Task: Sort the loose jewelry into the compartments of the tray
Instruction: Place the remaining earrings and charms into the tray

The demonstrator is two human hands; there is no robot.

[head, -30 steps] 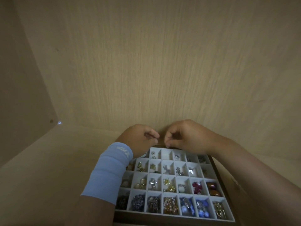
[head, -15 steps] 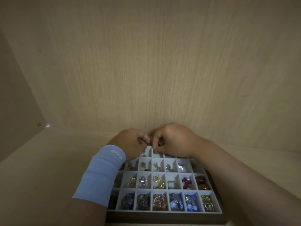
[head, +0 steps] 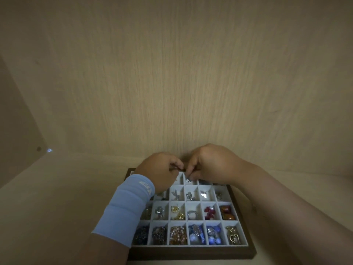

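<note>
The left hand (head: pixel 160 170) and right hand (head: pixel 212 166) are held curled, fingertip to fingertip, over the far row of the tray (head: pixel 191 252); whether a piece is pinched cannot be told. The nearer rows are filled with jewelry (head: pixel 177 238).

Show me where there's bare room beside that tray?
Bare shelf lies left of the tray, up to the side wall, and right of it. Compartments are crowded; left hand and right hand bunch over the far row.
</note>
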